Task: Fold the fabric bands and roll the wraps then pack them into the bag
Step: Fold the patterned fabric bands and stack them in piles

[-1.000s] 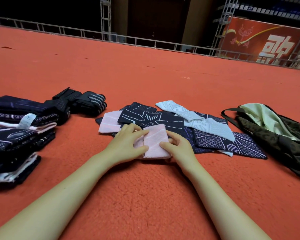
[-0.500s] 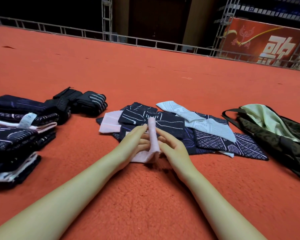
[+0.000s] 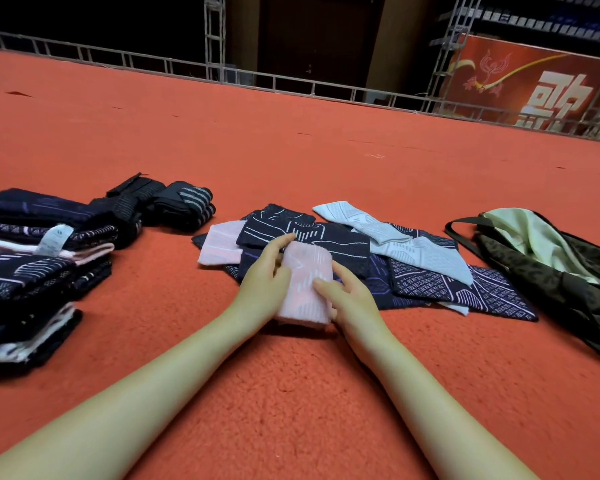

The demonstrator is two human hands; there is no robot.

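Note:
A folded pink fabric band lies between my hands at the centre. My left hand holds its left edge, fingers curled over the top. My right hand grips its right edge with the thumb on top. Behind it lies a loose pile of navy patterned bands, a second pink band and pale blue bands. A stack of folded bands sits at the left. Rolled black wraps lie behind that stack. The open dark patterned bag with pale green lining lies at the right.
Everything rests on an orange-red carpet. A metal railing runs along the far edge, with a red banner at the back right.
The pink band was flat, then stood up on edge between my hands, and now lies folded narrower with both hands holding its sides.

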